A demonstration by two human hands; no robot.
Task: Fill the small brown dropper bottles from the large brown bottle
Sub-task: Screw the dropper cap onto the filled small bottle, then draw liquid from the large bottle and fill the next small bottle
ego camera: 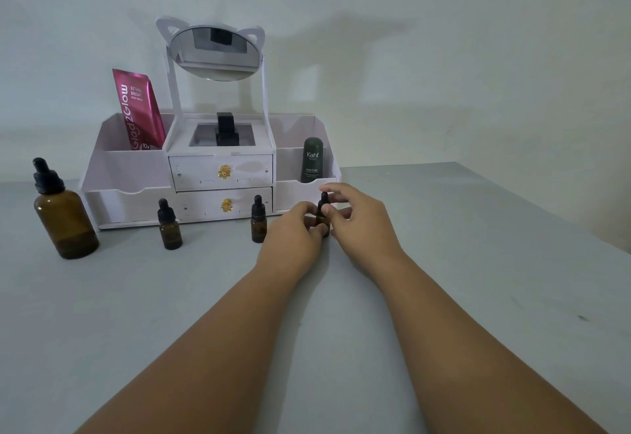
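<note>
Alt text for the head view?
Both hands hold the rightmost small brown dropper bottle of three on a grey table: left hand at its base, right hand at its black cap. The large brown bottle stands capped, far left.

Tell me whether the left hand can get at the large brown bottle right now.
Probably, once freed: the left hand and right hand both hold the rightmost small dropper bottle. The large brown bottle stands far left, with bare table before it.

The left hand grips the small dropper bottle and the right hand pinches its cap, near the far edge of the table.
</note>
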